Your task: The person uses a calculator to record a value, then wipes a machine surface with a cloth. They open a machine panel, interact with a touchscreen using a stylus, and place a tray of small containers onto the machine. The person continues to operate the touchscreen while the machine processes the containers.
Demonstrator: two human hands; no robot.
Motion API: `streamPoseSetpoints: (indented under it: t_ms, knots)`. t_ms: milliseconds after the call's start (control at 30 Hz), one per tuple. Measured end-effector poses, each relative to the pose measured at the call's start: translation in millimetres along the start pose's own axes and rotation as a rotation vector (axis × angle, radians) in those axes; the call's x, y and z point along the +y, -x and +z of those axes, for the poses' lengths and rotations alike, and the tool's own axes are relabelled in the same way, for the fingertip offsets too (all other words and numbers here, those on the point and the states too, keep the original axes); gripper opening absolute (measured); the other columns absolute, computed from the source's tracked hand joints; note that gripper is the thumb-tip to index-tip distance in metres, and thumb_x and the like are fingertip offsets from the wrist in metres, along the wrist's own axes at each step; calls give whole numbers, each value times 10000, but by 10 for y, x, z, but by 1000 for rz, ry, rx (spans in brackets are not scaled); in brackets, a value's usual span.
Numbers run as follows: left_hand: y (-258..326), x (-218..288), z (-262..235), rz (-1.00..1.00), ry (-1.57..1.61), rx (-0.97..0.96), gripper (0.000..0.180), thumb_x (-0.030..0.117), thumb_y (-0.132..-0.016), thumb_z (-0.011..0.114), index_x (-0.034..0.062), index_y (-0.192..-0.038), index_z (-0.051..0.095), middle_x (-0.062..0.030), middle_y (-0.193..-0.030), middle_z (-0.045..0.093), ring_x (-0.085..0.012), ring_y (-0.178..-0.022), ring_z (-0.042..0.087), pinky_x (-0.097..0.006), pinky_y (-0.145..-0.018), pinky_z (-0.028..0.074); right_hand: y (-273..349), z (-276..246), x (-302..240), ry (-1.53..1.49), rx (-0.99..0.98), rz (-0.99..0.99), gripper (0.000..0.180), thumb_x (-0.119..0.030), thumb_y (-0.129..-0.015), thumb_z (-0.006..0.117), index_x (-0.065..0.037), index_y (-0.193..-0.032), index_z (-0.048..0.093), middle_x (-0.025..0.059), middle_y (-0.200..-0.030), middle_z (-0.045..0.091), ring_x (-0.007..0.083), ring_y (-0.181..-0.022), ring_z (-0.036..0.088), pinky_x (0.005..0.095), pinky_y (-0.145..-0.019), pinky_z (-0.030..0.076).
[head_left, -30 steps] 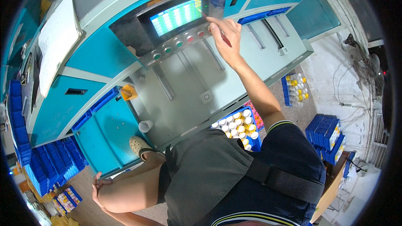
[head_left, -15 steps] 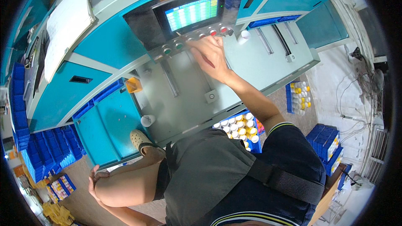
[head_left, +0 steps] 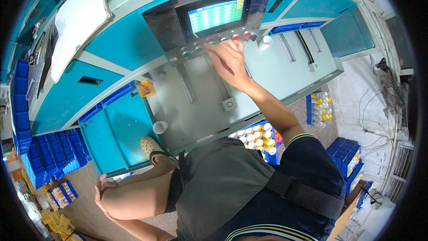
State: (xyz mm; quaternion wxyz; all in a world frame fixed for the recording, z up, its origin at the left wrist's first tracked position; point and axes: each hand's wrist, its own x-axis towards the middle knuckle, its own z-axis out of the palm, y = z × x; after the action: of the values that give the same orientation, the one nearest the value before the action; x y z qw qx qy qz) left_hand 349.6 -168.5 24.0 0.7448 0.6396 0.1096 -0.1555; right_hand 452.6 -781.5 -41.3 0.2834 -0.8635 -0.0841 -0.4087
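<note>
My right hand [head_left: 228,60] is raised in front of the control panel, just below its lit touchscreen [head_left: 218,16]. Its fingers are closed around a slim stick-like tool [head_left: 227,65] with a dark red end; the exact kind is unclear. The blurred thin tip points toward the lower left part of the screen, and I cannot tell if it touches. Behind the fingers runs a row of round push buttons, with a green button [head_left: 186,54] at the left and a red button [head_left: 246,34] at the right. My left hand [head_left: 101,192] lies over my bent knee, fingers spread, holding nothing.
White cups stand on the grey machine bed [head_left: 191,120]: one cup [head_left: 265,42] beside the panel, another cup [head_left: 160,127] at its left end. A yellow-orange block [head_left: 146,89] sits nearby. Blue crates [head_left: 343,151] and a tray of capped bottles [head_left: 256,138] surround me. My foot rests on the turquoise ledge [head_left: 120,138].
The whole view has shifted slightly, so the machine appears a little further right. My right hand stays by the buttons with the tool, and my left hand remains on the knee.
</note>
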Motion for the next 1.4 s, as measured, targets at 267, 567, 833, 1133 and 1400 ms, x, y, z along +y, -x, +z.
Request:
streamPoseSetpoints:
  t_ms: [267,567,833,1133,1400]
  knots:
    - [-11,25,50,-45,15,86,616,456,-1041,457,-26,-1424,495,-184,-854,745,-289,-856,690,-461,-864,548,-3,-34,-17,35,-4,22,203,-101,-883,730,-97,-1086,735,6,-865,679,193,-831,588,371,-818,344]
    - [-17,-36,-46,15,-4,57,656,464,-1042,433,-53,-1443,467,-155,-838,729,-276,-863,682,-458,-899,534,78,-105,-41,12,0,44,201,-106,-892,727,-96,-1093,731,-5,-860,680,179,-845,595,376,-829,343]
    - [6,-419,-217,123,290,-212,741,598,-1059,296,29,-1512,441,-190,-1105,706,-326,-1147,627,-534,-1080,428,115,-162,-16,15,13,51,210,-132,-912,713,-91,-1118,721,12,-872,666,197,-874,594,385,-855,341]
    - [-79,-809,-235,46,511,-107,743,603,-1061,287,37,-1517,438,-196,-1167,679,-331,-1192,602,-540,-1101,403,121,-334,-12,39,-14,55,287,-54,-852,734,-81,-1138,734,28,-938,699,184,-864,603,340,-860,346]
    - [-138,-952,-259,8,550,-62,744,608,-1062,279,45,-1522,435,-202,-1222,656,-334,-1232,580,-546,-1120,381,183,-392,-39,45,-8,58,299,-47,-855,729,-84,-1152,727,28,-932,694,186,-860,597,343,-856,346]
